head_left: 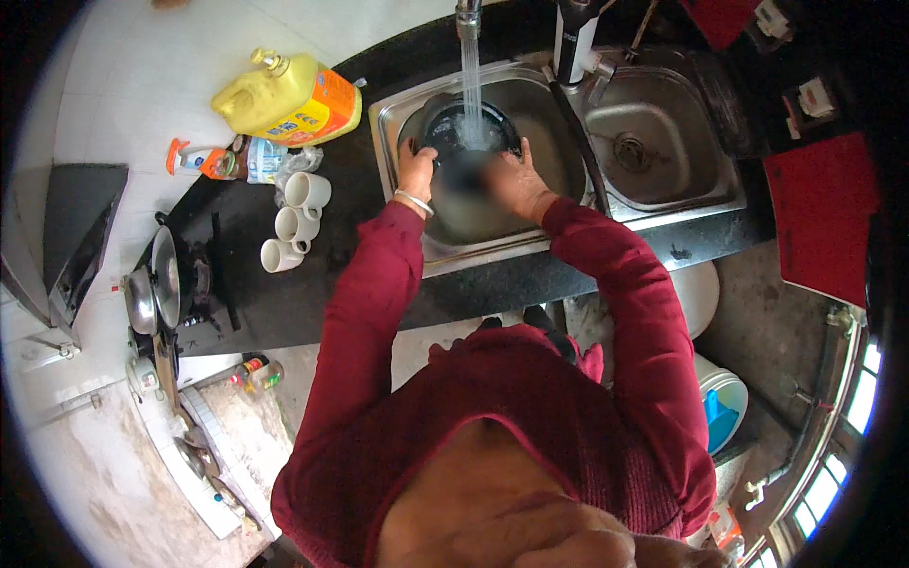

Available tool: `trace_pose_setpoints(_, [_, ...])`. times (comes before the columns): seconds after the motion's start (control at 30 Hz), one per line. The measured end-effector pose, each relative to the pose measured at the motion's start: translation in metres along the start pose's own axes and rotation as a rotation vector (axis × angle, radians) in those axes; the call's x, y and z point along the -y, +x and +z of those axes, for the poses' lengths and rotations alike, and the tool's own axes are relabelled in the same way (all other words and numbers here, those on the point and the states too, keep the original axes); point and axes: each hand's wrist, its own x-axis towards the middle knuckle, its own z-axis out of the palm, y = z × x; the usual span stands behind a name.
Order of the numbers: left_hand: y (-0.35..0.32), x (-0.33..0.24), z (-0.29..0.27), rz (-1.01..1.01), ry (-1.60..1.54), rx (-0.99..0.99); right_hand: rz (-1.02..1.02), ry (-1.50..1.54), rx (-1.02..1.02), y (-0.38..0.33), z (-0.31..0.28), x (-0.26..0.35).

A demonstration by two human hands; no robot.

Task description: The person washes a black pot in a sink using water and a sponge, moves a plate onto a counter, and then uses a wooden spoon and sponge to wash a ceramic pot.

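Note:
A black round bowl (445, 118) is tilted in the larger sink basin (559, 156), and a stream of water (471, 80) from the tap falls into it. My left hand (414, 172), with a pale bangle on its wrist, grips the bowl's left rim, thumb on the inner side. At the bowl's lower right is my right hand (523, 185). Its thumb points up along the rim, while its other fingers are smeared by blur, so whether they hold anything is unclear. The bowl's lower part is blurred too.
Left of the sink stand several white mugs (308, 191), a spray bottle (204, 159) and a large yellow jug (284, 99). A smaller basin (636, 142) adjoins on the right. Pans (166, 275) stand at the far left. A white bucket (727, 402) is below right.

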Motion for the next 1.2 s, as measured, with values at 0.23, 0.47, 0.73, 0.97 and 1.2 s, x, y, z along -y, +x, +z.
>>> trace_pose_setpoints(0.23, [-0.005, 0.081, 0.012, 0.252, -0.107, 0.065, 0.079, 0.279, -0.455, 0.031, 0.048, 0.036])
trace_pose_setpoints(0.47, [-0.031, 0.037, 0.021, -0.260, -0.178, -0.007, 0.001, 0.616, 0.282, 0.016, -0.003, 0.022])
trace_pose_setpoints(0.73, [-0.064, -0.014, 0.019, -0.304, 0.039, 0.032, -0.309, 0.087, 0.411, 0.029, -0.041, -0.053])
trace_pose_setpoints(0.97, [-0.064, -0.018, 0.014, -0.366, -0.073, 0.116, -0.345, -0.012, -0.347, 0.053, -0.018, -0.015])
trace_pose_setpoints(1.2, [-0.067, -0.019, 0.008, -0.278, -0.048, 0.093, 0.019, -0.127, 0.026, 0.048, -0.007, -0.013])
